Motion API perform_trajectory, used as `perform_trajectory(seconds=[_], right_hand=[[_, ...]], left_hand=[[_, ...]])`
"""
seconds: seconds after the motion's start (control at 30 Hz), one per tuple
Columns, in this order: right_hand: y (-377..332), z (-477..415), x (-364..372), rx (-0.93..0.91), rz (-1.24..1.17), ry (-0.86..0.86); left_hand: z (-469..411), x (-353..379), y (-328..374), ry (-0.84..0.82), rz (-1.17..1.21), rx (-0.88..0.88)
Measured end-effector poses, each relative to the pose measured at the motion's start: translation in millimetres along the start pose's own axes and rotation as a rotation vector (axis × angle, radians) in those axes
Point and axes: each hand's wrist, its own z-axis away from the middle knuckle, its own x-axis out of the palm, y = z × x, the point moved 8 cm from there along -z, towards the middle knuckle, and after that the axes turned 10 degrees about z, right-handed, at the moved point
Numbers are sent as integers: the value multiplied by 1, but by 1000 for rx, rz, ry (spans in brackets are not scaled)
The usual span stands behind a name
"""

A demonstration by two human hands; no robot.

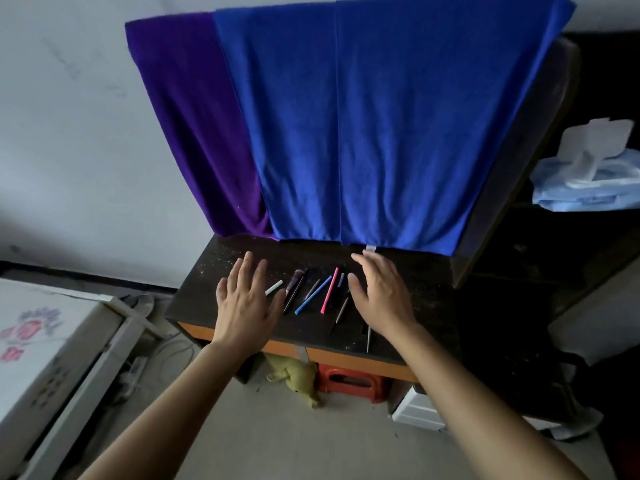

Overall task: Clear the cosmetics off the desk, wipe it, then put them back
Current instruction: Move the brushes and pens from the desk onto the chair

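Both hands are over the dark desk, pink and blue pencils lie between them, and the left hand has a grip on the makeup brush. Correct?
No grip: in the head view the left hand is open, and the makeup brush lies on the desk beside it. The rest holds, with the right hand, pink pencil and blue pencil as described.

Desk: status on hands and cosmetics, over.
Both hands open, left hand and right hand flanking the cosmetics. Cosmetics lie on the desk, none held. Desk speckled, unwiped. Blue cloth hangs behind, not blocking.
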Motion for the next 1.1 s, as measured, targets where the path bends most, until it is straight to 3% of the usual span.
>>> perform_trajectory(seconds=[0.17,0.4,0.53,0.7,0.83,1.1], right_hand=[[7,-44,61,54,35,-120],[24,-77,113,358,89,-159],[29,-62,151,552,99,-291],[34,-43,203,641,98,-468],[45,-45,235,691,114,-536],[50,-64,268,704,194,-555]], left_hand=[[-57,33,-45,-99,59,-5],[-142,101,-89,-375,126,104],[-155,144,-100,-540,141,145],[-150,196,-118,-707,156,66],[-138,225,-131,-735,116,-32],[-146,242,-144,-630,170,-192]])
